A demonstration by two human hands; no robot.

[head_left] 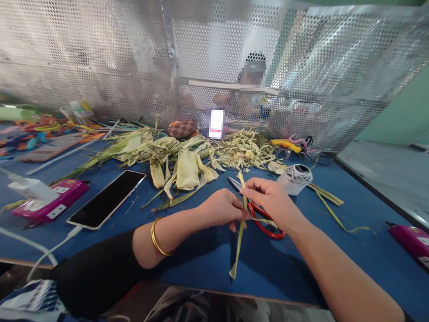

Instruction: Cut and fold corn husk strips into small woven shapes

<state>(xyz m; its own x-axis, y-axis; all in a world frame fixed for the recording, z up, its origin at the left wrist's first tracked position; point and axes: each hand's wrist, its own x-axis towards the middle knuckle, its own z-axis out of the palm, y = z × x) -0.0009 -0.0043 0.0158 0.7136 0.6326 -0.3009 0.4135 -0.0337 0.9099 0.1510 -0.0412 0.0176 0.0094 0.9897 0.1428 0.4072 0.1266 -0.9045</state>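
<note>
Both hands meet over the middle of the blue table, working on pale green corn husk strips [239, 245]. My left hand [225, 208] pinches them where one strip crosses another. The upper end of the long strip is between the thumb and fingers of my right hand [263, 193]. That strip runs down toward me, and a shorter piece points off to the right. Red-handled scissors [272, 233] lie on the table just under the hands, blades pointing away to the left; my right hand covers part of them.
Behind the hands lie heaps of corn husks [187, 170] and shredded husk [246, 147]. A tub of white thread [295, 179] and loose strips [330, 197] are at right. A phone [109, 199] and a magenta power strip [53, 201] sit left. A perforated screen [214, 53] stands at the back.
</note>
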